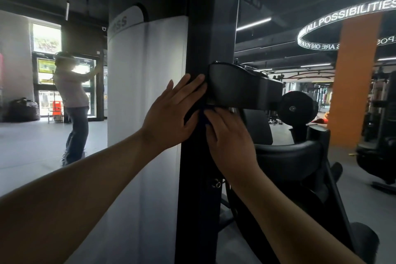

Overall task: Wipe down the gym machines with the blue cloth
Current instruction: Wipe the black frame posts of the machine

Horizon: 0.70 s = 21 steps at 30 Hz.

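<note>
A gym machine fills the middle of the view, with a dark upright post [200, 38] beside a white shroud [145, 92]. A black padded part [242, 85] juts right from the post. My left hand [171, 111] lies flat with straight fingers on the post at the pad's base. My right hand [227, 137] presses a dark blue cloth [201, 117] against the post just under the pad. Only a small fold of the cloth shows between my hands.
A black seat pad [287, 156] and a round roller [296, 106] sit to the right of the post. An orange pillar [351, 83] and more machines [379, 135] stand further right. A person [72, 100] stands at the left by the glass doors.
</note>
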Available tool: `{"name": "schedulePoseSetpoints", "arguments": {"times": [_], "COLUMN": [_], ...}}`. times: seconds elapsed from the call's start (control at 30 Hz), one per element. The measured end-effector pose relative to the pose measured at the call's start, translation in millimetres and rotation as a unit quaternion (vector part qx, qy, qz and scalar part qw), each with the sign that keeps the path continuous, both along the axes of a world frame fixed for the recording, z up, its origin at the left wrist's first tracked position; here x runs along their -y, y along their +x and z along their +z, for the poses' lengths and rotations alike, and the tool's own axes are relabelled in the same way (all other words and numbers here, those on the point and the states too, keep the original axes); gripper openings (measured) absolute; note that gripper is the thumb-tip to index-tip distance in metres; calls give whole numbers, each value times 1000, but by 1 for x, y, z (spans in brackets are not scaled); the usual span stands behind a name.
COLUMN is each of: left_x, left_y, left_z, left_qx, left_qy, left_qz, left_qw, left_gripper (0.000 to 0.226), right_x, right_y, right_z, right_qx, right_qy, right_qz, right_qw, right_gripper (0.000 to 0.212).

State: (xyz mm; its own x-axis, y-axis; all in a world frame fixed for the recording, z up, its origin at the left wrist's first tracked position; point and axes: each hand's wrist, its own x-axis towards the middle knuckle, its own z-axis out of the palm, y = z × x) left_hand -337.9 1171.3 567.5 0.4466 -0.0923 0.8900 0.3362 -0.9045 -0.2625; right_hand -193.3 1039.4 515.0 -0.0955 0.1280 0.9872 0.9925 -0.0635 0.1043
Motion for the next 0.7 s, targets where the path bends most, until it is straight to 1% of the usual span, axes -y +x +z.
{"name": "schedulePoseSetpoints", "arguments": {"times": [0.07, 0.13, 0.17, 0.23, 0.3, 0.4, 0.43, 0.53, 0.6, 0.67, 0.7], "left_x": [-1, -1, -1, 2, 6, 7, 6, 4, 4, 5, 5], "left_y": [-3, -6, -6, -5, -4, -3, -3, -5, -5, -4, -4], "left_z": [3, 4, 4, 3, 0, -1, -1, 1, 0, -2, -2], "left_qx": [-8, -11, -12, -12, -4, -2, -5, -14, -13, -10, -8], "left_qy": [0, 5, 5, -2, -17, -27, -26, -23, -23, -26, -31], "left_qz": [0, 3, 5, 0, -6, -7, -5, -5, -7, -11, -14], "left_qw": [1000, 1000, 1000, 1000, 1000, 1000, 1000, 1000, 1000, 1000, 999], "left_gripper": [62, 61, 62, 64, 65, 65, 65, 65, 65, 65, 66], "right_x": [2, 5, 5, 4, 7, 6, 2, -4, -1, -1, -3], "right_y": [-8, -13, -11, -2, 9, 20, 15, -5, -2, 3, 1], "right_z": [-18, -36, -35, -19, 0, 20, 19, 4, -1, 1, 1], "right_qx": [54, 102, 94, 35, -46, -207, -219, -139, -104, -148, -155], "right_qy": [-29, -84, -94, -61, -31, -59, -60, -55, -45, -19, -11], "right_qz": [-24, -28, -20, -22, -52, -83, -73, -16, -18, -24, -16], "right_qw": [998, 991, 991, 997, 997, 973, 971, 989, 993, 989, 988], "right_gripper": [30, 28, 27, 27, 29, 25, 25, 31, 33, 32, 32]}}
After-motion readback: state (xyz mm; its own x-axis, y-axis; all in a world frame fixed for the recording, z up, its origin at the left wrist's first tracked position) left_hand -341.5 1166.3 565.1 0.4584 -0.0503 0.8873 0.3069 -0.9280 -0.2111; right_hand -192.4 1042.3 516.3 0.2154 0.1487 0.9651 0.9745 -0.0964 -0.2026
